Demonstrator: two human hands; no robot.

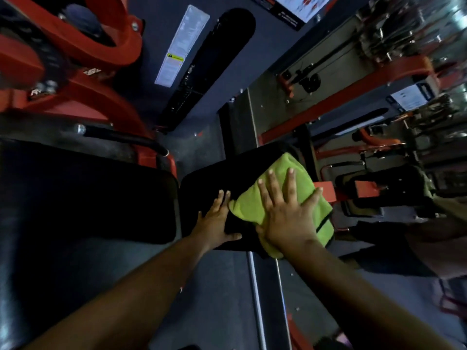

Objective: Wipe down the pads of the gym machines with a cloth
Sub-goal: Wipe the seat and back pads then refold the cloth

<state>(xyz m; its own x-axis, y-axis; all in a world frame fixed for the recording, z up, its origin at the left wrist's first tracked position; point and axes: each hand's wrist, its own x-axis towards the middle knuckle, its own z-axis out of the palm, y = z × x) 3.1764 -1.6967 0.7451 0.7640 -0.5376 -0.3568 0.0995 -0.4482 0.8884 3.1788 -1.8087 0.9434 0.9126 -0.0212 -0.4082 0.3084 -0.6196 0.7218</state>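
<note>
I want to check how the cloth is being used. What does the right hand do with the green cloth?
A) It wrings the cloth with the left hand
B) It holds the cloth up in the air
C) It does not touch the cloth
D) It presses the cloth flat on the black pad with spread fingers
D: the right hand lies with spread fingers on the green cloth, flat on the black pad; the left hand rests on the pad beside it.

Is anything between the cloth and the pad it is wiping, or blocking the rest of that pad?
Nothing visible. The right hand presses the cloth flat on the pad; only the left hand rests on the pad beside it.
</note>
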